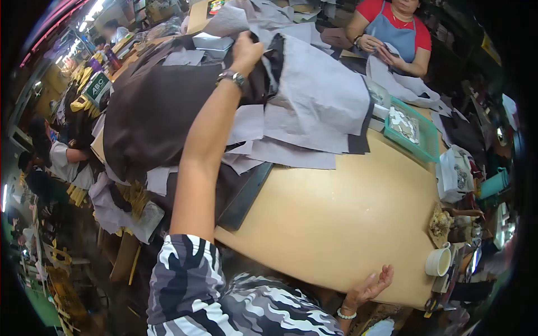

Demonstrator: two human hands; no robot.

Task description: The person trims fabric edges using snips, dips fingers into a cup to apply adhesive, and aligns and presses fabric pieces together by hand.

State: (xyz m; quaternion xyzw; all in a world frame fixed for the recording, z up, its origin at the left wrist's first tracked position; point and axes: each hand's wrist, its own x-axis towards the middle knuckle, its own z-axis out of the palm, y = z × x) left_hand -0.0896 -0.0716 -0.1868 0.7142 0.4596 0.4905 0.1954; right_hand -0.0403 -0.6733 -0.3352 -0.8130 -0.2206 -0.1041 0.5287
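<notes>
My left hand (247, 54), with a watch on its wrist, reaches to the far side of the table. Its fingers are closed on the edge of a dark brown leather-like piece (270, 67) in the pile; the fingertips are partly hidden. Right beside it lies a large pale grey piece (319, 92), stacked over other cut pieces with dark edges. A broad dark brown sheet (157, 106) drapes over the table's left side, under my forearm. My right hand (369, 289), with a beaded bracelet, is open and empty near the table's front edge, fingers stretched out.
The tan tabletop (330, 207) has a green tray (412, 131), a white container (454, 173) and a white cup (437, 261) along its right side. A dark flat bar (245, 196) lies at the front left. Across the table a person in a blue apron (397, 31) handles a pale piece.
</notes>
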